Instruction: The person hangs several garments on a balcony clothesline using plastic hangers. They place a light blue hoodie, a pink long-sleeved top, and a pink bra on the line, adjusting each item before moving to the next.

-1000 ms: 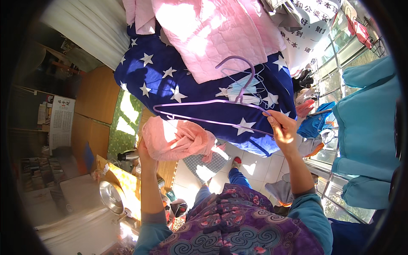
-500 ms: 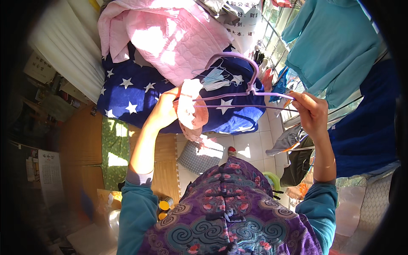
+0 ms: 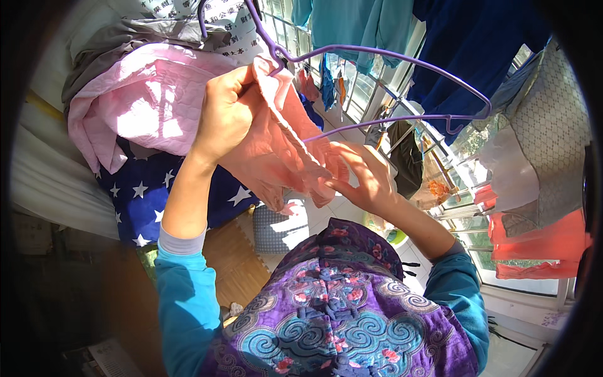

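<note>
The left hand (image 3: 226,119) is closed in a firm pinch upon the salmon garment (image 3: 264,144), at its upper edge. The right hand (image 3: 370,179) is partly open; its thumb and fingers are set apart at the other end of this edge, and I cannot tell how firmly they hold. The garment is between both hands: its long edge slopes from the left hand down toward the right one, and the loose cloth hangs below.

The purple hanger (image 3: 377,51) has its neck just beside the left hand, with its hook pointing away. Its long axis passes beyond the right hand, where the free end juts to the right; the other end is hidden.

Below the garment, between the forearms, is a grey checked cushion (image 3: 279,229). Left of the left hand lie a starred blue cloth (image 3: 147,210) and, farther, a pink quilted cloth (image 3: 141,100). Beyond that hand, a white sheet (image 3: 245,38) carries dark printed characters. Beyond the right hand hang a teal garment (image 3: 358,28) and a dark-blue cloth (image 3: 452,38); whether the hanger touches the latter, I cannot tell.
</note>
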A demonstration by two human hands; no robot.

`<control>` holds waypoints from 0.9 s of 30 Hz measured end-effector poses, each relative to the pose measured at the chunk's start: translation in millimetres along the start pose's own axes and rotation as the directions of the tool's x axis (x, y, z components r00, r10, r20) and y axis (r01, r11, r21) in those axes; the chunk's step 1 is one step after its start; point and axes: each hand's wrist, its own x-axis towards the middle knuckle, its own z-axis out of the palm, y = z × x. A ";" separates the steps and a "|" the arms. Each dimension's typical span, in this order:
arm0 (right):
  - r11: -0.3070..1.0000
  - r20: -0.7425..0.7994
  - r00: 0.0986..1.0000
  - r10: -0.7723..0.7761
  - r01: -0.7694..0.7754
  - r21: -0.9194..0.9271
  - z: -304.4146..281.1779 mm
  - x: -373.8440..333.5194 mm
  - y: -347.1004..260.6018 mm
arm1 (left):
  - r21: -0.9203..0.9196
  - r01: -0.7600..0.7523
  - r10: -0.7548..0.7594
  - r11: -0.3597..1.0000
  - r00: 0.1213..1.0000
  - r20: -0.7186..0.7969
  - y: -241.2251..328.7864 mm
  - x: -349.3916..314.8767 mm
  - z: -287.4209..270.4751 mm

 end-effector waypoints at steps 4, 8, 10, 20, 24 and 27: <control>0.943 0.352 0.886 0.301 -0.332 0.030 12.4 -48.0 27.5 | -0.070 -0.073 0.077 0.995 0.995 0.065 11.7 17.6 20.6; 0.943 0.589 0.737 0.332 -0.272 -0.190 -34.4 -76.3 48.7 | -0.098 -0.123 0.136 0.988 0.981 0.140 9.2 30.7 31.9; 0.921 0.517 0.790 0.331 -0.149 -0.361 -81.0 -81.2 48.9 | 0.029 -0.072 0.066 0.997 0.982 0.179 3.2 31.7 34.2; 0.547 0.262 0.928 0.264 0.079 -0.833 -256.7 -77.3 -3.1 | 0.122 -0.428 0.376 0.895 0.874 0.307 -26.7 31.0 101.6; 0.643 0.274 0.921 0.277 0.035 -0.765 -285.1 -86.4 -7.1 | 0.241 -0.541 0.512 0.806 0.841 0.174 -22.2 34.6 143.5; 0.680 0.253 0.946 0.204 0.049 -0.731 -299.8 -94.9 -7.5 | 0.265 -0.412 0.412 0.872 0.909 0.061 -16.1 38.1 163.1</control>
